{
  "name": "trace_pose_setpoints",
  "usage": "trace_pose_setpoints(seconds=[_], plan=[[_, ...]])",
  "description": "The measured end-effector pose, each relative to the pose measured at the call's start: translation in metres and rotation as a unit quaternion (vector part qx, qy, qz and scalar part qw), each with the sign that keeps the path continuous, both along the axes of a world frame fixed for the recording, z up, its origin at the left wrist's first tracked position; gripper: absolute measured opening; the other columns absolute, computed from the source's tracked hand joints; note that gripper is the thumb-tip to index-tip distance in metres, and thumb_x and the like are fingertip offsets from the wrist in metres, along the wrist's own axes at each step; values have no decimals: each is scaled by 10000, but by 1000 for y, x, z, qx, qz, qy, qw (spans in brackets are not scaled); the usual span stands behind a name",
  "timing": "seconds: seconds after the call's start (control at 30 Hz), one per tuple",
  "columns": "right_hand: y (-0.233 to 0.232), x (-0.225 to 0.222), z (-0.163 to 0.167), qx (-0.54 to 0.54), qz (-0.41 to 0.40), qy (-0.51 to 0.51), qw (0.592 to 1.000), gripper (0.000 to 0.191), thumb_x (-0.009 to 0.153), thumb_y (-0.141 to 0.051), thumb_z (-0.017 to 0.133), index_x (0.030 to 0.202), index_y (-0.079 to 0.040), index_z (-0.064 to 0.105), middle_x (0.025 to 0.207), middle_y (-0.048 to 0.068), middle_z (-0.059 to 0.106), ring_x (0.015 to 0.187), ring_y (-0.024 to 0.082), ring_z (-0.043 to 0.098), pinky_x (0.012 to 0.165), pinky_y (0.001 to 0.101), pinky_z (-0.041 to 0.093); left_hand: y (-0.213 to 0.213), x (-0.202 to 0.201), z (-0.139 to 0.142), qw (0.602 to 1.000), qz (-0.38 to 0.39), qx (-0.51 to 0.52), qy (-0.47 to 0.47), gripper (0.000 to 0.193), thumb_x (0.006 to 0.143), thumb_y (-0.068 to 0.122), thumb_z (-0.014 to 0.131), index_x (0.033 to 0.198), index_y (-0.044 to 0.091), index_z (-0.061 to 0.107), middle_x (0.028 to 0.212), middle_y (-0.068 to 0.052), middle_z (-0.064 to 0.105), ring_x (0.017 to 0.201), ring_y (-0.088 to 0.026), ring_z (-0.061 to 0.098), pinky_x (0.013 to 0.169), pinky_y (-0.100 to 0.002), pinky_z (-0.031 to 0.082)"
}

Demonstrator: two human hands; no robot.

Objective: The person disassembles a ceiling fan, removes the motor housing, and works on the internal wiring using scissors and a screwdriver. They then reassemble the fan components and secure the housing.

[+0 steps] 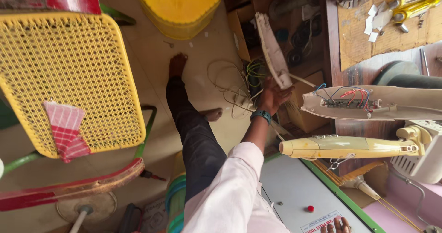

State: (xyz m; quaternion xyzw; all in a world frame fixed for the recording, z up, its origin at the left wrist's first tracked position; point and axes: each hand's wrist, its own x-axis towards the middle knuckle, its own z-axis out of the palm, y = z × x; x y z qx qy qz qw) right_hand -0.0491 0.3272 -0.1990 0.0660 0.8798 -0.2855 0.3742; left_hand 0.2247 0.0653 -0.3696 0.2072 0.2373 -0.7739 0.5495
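Head view: your left hand closed on cream panel, probably light, stiff plastic; hold mid-length. Right hand fingertips only, apparently flat on bench; grip unclear.

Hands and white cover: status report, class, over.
Left hand gripping long white plastic cover, raised over floor. Right hand fingertips resting on grey panel. Loose wires on floor below cover.

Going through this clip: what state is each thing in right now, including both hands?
Left hand: closed around the white plastic cover.
White plastic cover: held, tilted up off the floor.
Right hand: fingertips resting on the grey panel.
Fan housing: opened, circuit board and wires exposed.
Yellow chair: unoccupied, checked cloth on the seat.
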Motion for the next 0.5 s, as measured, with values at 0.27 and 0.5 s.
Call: trace_pose_setpoints(seconds=[0.27, 0.5], plan=[[7, 2, -1, -3, 16, -9, 1000, 512, 1088, -458, 565, 1552, -271, 452, 1371, -6, 523, 1139, 220, 492, 995, 547, 462, -3, 2, 2, 995, -24, 57, -72, 716, 900, 390, 590, 1525, 262, 264, 1235, -74, 571, 1009, -261, 639, 768, -405, 535], [32, 11, -9, -126, 38, -60, 990, 516, 1099, -462, 570, 1564, -268, 457, 1381, 8, 522, 1150, 229, 496, 990, 562, 477, 58, 34, 1, 914, -1, -2, -406, 1029, 800, 151, 808, 1612, 241, 183, 1295, -91, 575, 1143, -232, 622, 900, -376, 547]])
